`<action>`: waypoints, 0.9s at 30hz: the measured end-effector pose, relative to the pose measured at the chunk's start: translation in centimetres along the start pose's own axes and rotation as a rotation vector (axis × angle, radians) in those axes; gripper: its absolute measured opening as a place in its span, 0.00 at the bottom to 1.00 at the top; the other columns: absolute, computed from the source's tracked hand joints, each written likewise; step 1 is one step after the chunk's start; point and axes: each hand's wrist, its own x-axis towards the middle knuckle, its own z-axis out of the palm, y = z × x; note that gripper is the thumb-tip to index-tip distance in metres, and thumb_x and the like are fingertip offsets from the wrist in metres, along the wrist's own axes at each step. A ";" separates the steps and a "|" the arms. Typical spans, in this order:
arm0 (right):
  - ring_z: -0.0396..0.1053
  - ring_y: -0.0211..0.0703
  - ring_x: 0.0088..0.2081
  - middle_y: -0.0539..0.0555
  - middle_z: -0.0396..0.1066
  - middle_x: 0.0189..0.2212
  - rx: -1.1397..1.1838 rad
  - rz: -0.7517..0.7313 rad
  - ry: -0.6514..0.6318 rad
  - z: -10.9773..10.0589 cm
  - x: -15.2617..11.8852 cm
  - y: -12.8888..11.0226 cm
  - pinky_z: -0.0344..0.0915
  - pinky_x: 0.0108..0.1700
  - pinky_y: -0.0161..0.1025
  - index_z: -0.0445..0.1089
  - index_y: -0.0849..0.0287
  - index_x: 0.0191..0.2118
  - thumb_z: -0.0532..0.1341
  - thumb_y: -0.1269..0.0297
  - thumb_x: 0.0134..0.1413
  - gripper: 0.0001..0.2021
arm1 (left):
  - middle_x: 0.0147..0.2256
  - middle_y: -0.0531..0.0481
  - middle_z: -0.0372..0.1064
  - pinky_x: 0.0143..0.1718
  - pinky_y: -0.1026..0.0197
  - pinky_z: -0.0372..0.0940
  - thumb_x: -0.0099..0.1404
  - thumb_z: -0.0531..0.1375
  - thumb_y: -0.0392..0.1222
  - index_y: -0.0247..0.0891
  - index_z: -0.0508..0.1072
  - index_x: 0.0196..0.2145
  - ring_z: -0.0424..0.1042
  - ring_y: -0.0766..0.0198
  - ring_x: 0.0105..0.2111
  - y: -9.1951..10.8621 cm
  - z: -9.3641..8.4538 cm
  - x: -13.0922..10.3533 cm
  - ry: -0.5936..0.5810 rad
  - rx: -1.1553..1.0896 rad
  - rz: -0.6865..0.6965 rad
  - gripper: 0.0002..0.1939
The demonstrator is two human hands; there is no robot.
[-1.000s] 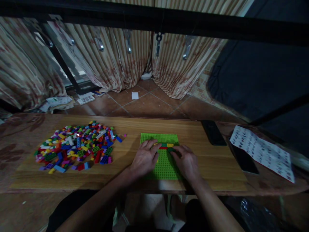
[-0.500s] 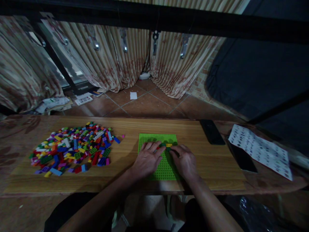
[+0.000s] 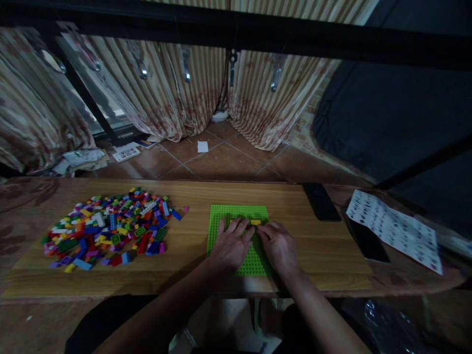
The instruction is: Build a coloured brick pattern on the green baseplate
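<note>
A bright green studded baseplate [image 3: 258, 258] lies on the wooden table before me. Across its upper middle runs a row of small bricks, mostly covered by my hands; a yellow brick [image 3: 255, 222] shows at the row's right end. My left hand [image 3: 230, 246] rests over the left part of this row, palm down, fingers stretched and slightly apart, thumb toward the right hand. At the right end, just below the yellow brick, my right hand [image 3: 279, 246] has its thumb and fingers curled together. Whatever lies between those fingertips is hidden.
A wide heap of mixed coloured bricks [image 3: 110, 228] covers the table's left side, with a small pink brick [image 3: 186, 209] apart from it. On the right are a black phone [image 3: 321, 201], a dark flat object [image 3: 368, 243] and a printed sheet [image 3: 396, 228].
My left hand has slid slightly right and its fingers cover the row differently. The right fingers have closed in near the yellow brick. The whole view has shifted a little.
</note>
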 end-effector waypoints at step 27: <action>0.75 0.50 0.40 0.61 0.78 0.38 0.465 0.393 0.478 -2.0 0.1 1.1 0.69 0.44 0.46 0.77 0.63 0.40 0.60 0.54 0.56 0.17 | 0.56 0.45 0.67 0.60 0.35 0.49 0.70 0.53 0.44 0.42 0.68 0.54 0.66 0.51 0.54 -2.1 -3.5 -0.8 0.273 -0.062 -0.207 0.17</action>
